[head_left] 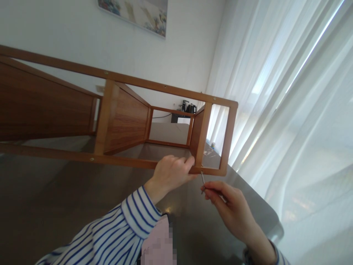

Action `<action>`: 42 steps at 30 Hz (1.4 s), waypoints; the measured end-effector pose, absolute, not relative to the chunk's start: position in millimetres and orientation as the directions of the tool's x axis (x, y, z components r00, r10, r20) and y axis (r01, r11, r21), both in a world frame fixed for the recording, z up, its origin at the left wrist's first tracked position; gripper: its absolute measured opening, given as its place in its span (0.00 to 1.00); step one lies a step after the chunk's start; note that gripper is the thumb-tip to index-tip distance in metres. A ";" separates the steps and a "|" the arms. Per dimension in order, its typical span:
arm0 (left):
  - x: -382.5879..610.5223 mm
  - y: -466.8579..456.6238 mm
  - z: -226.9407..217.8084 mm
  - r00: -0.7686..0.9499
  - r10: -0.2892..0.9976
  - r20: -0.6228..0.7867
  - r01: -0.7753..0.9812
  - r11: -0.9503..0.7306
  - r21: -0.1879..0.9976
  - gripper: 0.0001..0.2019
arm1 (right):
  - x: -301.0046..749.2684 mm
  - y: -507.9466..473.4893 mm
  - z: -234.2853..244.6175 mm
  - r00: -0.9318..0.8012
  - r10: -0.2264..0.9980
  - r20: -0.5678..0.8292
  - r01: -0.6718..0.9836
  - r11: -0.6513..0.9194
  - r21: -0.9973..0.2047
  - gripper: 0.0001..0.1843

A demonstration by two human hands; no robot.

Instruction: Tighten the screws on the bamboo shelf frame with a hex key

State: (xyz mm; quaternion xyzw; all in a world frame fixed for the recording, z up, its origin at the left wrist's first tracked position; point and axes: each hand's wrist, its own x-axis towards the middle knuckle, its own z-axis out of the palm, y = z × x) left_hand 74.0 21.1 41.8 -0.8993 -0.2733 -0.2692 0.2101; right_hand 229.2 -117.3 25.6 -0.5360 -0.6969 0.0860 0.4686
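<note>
A brown wooden shelf unit (135, 81) lies on its side, its open frame facing me. My left hand (171, 175) is closed round the lower rail near the right end, thumb and fingers gripping the wood. My right hand (231, 208) pinches a thin metal hex key (203, 179) between thumb and fingertips. The key's upper end meets the lower rail near the right crosspiece (204, 136); whether it sits in a screw head is too small to tell. Several screw heads show along the rails, one on the lower rail (92, 159) at left.
The shelf stands on a grey table (256, 206) with a rounded right corner. Small loose parts (209, 151) lie on the table behind the frame. White curtains (298, 110) hang at the right. A dark kettle (191, 108) stands in the background, and a picture (138, 14) hangs above.
</note>
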 end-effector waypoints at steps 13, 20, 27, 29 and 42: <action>74.1 20.2 42.9 0.699 0.384 0.603 0.609 -0.761 -0.221 0.20 | 230.7 -115.3 39.4 -0.303 0.644 0.703 0.857 0.507 -0.094 0.09; 74.0 19.8 42.6 0.698 0.380 0.607 0.608 -0.762 -0.223 0.18 | 221.2 -112.1 35.9 -0.153 0.625 0.765 0.891 0.422 -0.167 0.03; 75.1 19.6 43.3 0.702 0.385 0.600 0.611 -0.758 -0.228 0.21 | 216.6 -111.6 30.7 -0.049 0.629 0.776 0.860 0.422 -0.287 0.10; 75.0 19.6 43.5 0.704 0.381 0.600 0.611 -0.755 -0.238 0.21 | 218.6 -113.1 29.3 -0.057 0.651 0.757 0.849 0.430 -0.306 0.10; 74.4 19.2 43.6 0.703 0.362 0.612 0.606 -0.756 -0.249 0.19 | 232.1 -112.7 35.0 -0.093 0.584 0.806 0.906 0.386 -0.175 0.03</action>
